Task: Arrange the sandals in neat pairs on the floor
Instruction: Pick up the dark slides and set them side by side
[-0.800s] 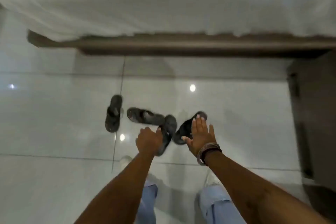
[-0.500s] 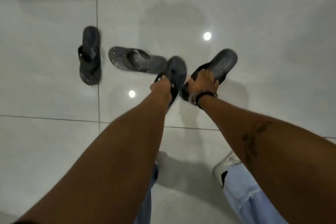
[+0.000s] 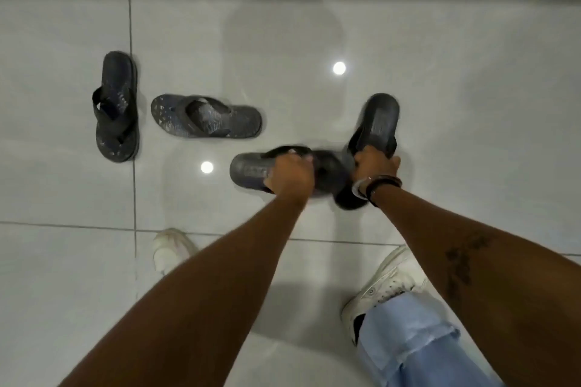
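Head view: my left hand (image 3: 290,174) grips one sandal (image 3: 251,171), right hand (image 3: 375,168) grips another sandal (image 3: 379,122), fingers closed, so I can align them as a pair.

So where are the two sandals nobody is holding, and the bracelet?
Upright sandal (image 3: 115,110), head view: on its straps.
Sideways sandal (image 3: 206,116), head view: on its strap.
Bracelet (image 3: 379,185), head view: on the band at the wrist.

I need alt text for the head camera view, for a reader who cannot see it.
A person's left hand and right hand each grip a dark sandal above a glossy white tiled floor. Two more dark sandals lie apart to the left, at different angles.
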Available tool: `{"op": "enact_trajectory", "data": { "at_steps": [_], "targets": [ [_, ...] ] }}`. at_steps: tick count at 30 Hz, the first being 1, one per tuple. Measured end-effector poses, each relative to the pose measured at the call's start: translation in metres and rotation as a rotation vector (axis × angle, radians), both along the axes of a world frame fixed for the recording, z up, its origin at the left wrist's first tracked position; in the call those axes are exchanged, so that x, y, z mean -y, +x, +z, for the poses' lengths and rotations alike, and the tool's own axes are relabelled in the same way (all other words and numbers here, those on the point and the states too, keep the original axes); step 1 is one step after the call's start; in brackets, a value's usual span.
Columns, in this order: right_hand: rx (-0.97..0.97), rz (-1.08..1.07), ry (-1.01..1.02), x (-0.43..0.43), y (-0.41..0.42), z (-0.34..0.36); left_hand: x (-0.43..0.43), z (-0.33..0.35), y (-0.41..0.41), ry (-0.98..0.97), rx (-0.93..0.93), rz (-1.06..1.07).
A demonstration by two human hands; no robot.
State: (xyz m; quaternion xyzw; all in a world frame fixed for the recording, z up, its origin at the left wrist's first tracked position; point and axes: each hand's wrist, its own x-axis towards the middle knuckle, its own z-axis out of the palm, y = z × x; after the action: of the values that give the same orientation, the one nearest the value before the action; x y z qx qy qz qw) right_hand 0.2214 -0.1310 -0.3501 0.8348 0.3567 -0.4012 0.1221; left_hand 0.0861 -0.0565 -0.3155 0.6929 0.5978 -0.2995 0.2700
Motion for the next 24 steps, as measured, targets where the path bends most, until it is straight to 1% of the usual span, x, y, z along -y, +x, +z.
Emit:
{"op": "enact_trajectory", "data": {
  "at_steps": [1, 2, 3, 4, 6, 8, 11, 15, 18, 20, 22, 24],
  "targets": [
    [0.023, 0.095, -0.006, 0.009, 0.017, 0.005, 0.012, 0.004, 0.008, -0.051, 0.023, 0.011],
    [0.043, 0.184, -0.011, 0.018, 0.034, 0.008, 0.025, 0.009, 0.017, -0.083, 0.096, -0.002],
    [0.050, 0.249, -0.023, 0.025, 0.048, 0.010, 0.037, 0.014, 0.028, -0.093, 0.144, -0.082],
    [0.047, 0.289, -0.034, 0.032, 0.063, 0.010, 0.047, 0.013, 0.039, -0.056, 0.189, -0.159],
    [0.026, 0.310, -0.050, 0.044, 0.087, 0.007, 0.054, 0.008, 0.062, -0.040, 0.258, -0.219],
    [0.033, 0.341, -0.039, 0.055, 0.101, 0.001, 0.060, -0.006, 0.083, -0.023, 0.288, -0.291],
    [0.045, 0.340, -0.010, 0.070, 0.106, -0.009, 0.069, -0.025, 0.107, -0.041, 0.275, -0.360],
    [0.066, 0.307, 0.056, 0.078, 0.098, -0.013, 0.074, -0.042, 0.107, -0.029, 0.287, -0.477],
    [0.125, 0.263, 0.136, 0.080, 0.088, -0.008, 0.072, -0.039, 0.099, -0.009, 0.336, -0.480],
    [0.192, 0.266, 0.231, 0.075, 0.075, 0.002, 0.066, -0.031, 0.090, 0.063, 0.398, -0.454],
    [0.217, 0.289, 0.301, 0.060, 0.052, 0.015, 0.055, -0.021, 0.071, 0.136, 0.447, -0.334],
    [0.183, 0.297, 0.317, 0.041, 0.030, 0.027, 0.038, -0.014, 0.044, 0.210, 0.434, -0.206]
  ]
}}
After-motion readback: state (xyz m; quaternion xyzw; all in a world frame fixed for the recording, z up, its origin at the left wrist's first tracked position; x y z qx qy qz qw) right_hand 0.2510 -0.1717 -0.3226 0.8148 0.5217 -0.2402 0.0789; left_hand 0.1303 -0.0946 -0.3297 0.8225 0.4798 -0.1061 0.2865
